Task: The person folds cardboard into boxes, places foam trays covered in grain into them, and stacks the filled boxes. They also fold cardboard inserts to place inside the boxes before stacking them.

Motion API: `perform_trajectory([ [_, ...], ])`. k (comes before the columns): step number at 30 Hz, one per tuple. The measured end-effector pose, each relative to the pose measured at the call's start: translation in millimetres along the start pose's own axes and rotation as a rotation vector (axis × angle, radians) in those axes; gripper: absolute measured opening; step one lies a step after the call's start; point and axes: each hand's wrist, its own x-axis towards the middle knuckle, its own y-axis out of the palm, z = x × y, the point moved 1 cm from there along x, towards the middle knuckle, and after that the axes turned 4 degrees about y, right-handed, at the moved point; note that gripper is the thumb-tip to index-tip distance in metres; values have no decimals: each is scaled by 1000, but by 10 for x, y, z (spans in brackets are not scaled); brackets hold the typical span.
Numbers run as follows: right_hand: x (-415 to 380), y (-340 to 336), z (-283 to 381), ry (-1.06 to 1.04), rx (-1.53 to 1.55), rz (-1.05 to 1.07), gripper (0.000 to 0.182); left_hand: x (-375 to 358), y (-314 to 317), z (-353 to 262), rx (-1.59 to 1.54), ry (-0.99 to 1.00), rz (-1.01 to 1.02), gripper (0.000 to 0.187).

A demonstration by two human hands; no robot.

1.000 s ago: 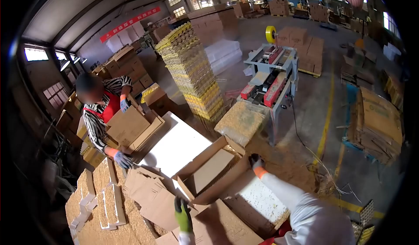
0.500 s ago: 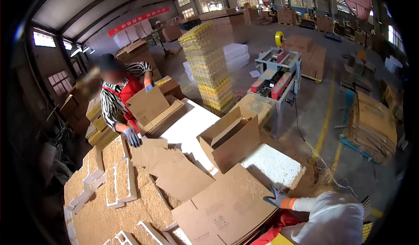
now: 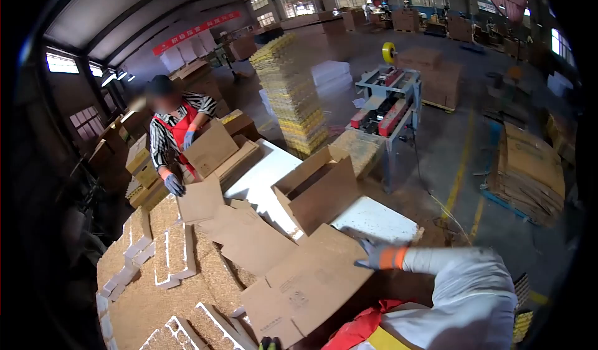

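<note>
A flat cardboard box blank (image 3: 305, 284) with printing on it lies tilted in front of me, raised off the table at my side. My right hand (image 3: 375, 255), in a grey glove with an orange cuff, is closed on its right edge. Only the gloved fingertips of my left hand (image 3: 270, 344) show at the bottom of the view, closed over the near edge of the same blank. Beyond it, more cardboard blanks (image 3: 249, 235) lie overlapping. An opened carton (image 3: 324, 191) stands on the white board (image 3: 380, 220).
Across the table, a co-worker (image 3: 177, 119) in gloves handles another carton (image 3: 212, 147). White foam trays with grainy filling (image 3: 174, 256) cover the left side. A tall stack of yellow trays (image 3: 293, 98) and a carton-sealing machine (image 3: 389, 104) stand beyond the table.
My right hand has moved left and up with the blank's edge, lifting it. My left fingertips have come into view at the bottom. The co-worker's far hand has drawn back from the carton.
</note>
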Motion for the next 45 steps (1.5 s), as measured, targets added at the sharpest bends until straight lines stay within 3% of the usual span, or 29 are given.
perform_trajectory([
  [1, -25, -357, 197, -114, -82, -26, 92, 70, -189, 77, -258, -167, 8, 44],
  [2, -80, -659, 465, -241, -214, -70, 85, 361, -495, -7, -336, -168, -121, 41],
  [3, -136, -961, 731, -364, -348, -132, 80, 644, -882, -140, -104, -127, -29, 38],
  [4, 87, -936, 765, -884, -455, -464, 74, 840, -1054, -158, -346, -319, 36, 40],
  [5, 117, -959, 1050, -1096, -371, -365, 61, 903, -1067, 227, -32, -70, 161, 37],
  [6, 93, -891, 1294, -984, -445, -165, 57, 983, -979, 589, 183, 130, 165, 31],
  [7, 294, -784, 1407, -981, -604, -380, 48, 1196, -985, 585, 205, -10, 235, 32],
  [9, 648, -804, 1551, -887, -640, -438, 50, 1605, -1002, 578, 281, -284, 389, 39],
  [11, 727, -1054, 1730, -876, -533, -221, 59, 2011, -806, 113, 414, 62, -15, 50],
  [12, 770, -1114, 1770, -857, -477, -185, 64, 2160, -528, -5, 218, 307, -184, 66],
  [13, 818, -1171, 1799, -837, -420, -149, 70, 2210, -381, -459, 244, 76, -61, 70],
  [15, 933, -1371, 1880, -810, -329, 65, 80, 2116, -180, -671, 428, 73, -321, 73],
  [17, 1310, -1257, 2013, -888, -144, 257, 79, 1908, -18, -583, 425, 141, -362, 62],
  [19, 1732, -1125, 2204, -894, -316, 334, 67, 1795, -30, -590, 414, 240, -440, 50],
  [21, 1711, -1086, 2468, -1116, -545, -48, 56, 1730, -116, -608, 311, 263, -435, 37],
  [22, 1506, -1105, 2555, -1161, -514, -121, 51, 1719, -217, -712, 173, 217, -513, 29],
  [24, 1016, -1074, 2694, -1290, -560, -251, 44, 1688, -265, -830, 22, 234, -391, 34],
  [26, 1009, -675, 2666, -1189, -557, -233, 44, 1726, -198, -1280, -23, 379, -224, 43],
  [29, 1185, -616, 2597, -1214, -495, -239, 43, 1590, -509, -1068, -775, 150, -240, 48],
  [35, 1137, -523, 2698, -1171, -496, -153, 50, 1496, -737, -16, -102, 288, -223, 27],
  [36, 1118, -618, 2594, -1208, -429, -176, 59, 1567, -640, 86, 58, 277, -150, 44],
  [37, 1101, -721, 2454, -1327, -361, -327, 63, 1561, -608, 203, -48, 177, -120, 33],
  [38, 1066, -889, 2278, -1452, -298, -471, 67, 1558, -531, 271, 177, 313, -203, 31],
  [39, 851, -1265, 2108, -1360, -305, -383, 72, 1612, -536, 180, 407, 438, -284, 30],
  [40, 825, -1511, 1856, -1311, -296, -514, 75, 1517, -556, 43, 394, 425, -108, 37],
  [41, 906, -1650, 1511, -1250, -285, -686, 83, 1488, -429, 26, 215, 219, -68, 39],
  [42, 784, -1752, 1349, -777, -393, -400, 93, 1454, -302, 9, 41, 10, -65, 42],
  [43, 354, -1854, 1319, -739, -558, -35, 111, 1483, -506, -163, 120, 338, 29, 34],
  [45, -31, -1420, 1188, -877, -514, 152, 136, 1530, -469, -158, -23, 175, -18, 41],
])
